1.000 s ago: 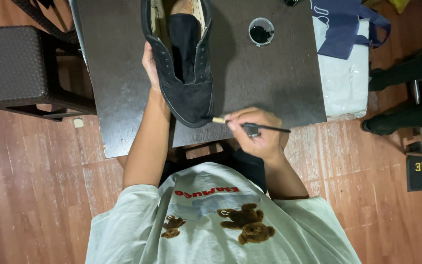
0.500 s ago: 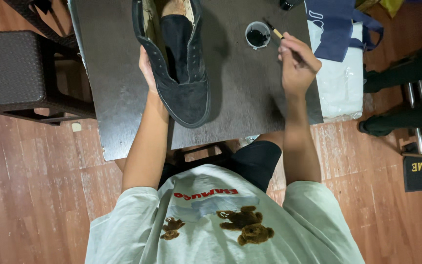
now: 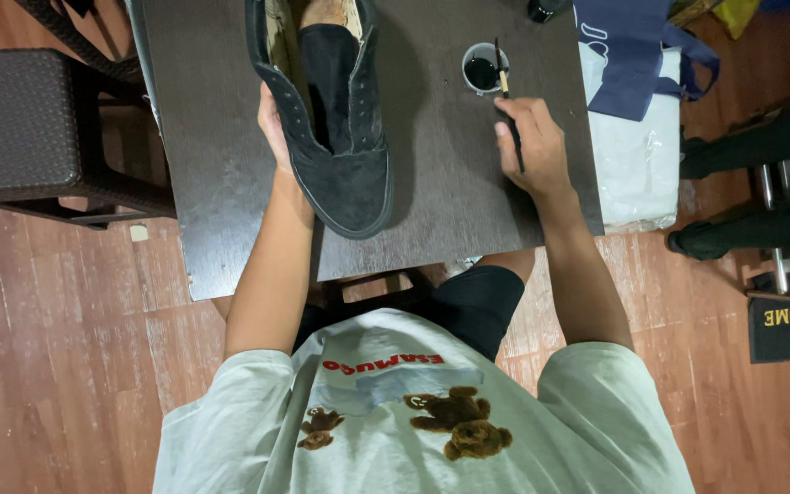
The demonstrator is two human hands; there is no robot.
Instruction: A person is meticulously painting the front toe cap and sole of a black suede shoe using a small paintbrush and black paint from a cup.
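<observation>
The left hand [image 3: 274, 123] grips the black shoe [image 3: 331, 110] from its left side, fingers closed around the upper. The shoe lies on the dark counter [image 3: 221, 183], toe pointing toward the person. The right hand [image 3: 530, 146] is closed on a thin brush [image 3: 507, 101]. The brush tip sits at the rim of a small round cup [image 3: 484, 68] holding dark liquid, just beyond the right hand. A blue bag [image 3: 628, 64] lies at the right counter edge, partly over white plastic [image 3: 637, 174].
</observation>
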